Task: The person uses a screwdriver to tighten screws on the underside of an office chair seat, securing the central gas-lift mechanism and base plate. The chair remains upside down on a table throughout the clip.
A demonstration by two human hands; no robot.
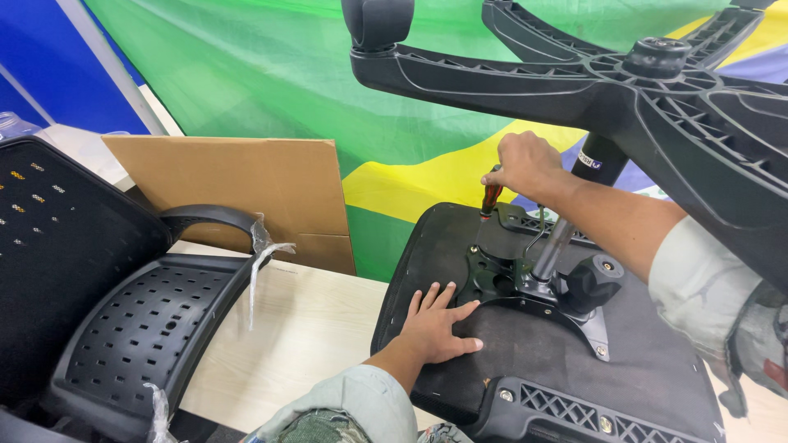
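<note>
The left hand [435, 328] lies flat, fingers spread, on the upturned black seat pan [525, 361] resting on the pale worktop [304, 328]. The right hand [525, 164] is closed around a red-and-black screwdriver [490, 199], its tip apparently at the metal tilt mechanism [525, 279] beside the gas cylinder [566, 221].

Green, yellow and blue cloth backdrop [271, 74], pale wooden table [304, 328], cardboard sheet [238, 180]

Star base [657, 90] crowds overhead; bare tabletop [304, 328] leftward lies open.
</note>
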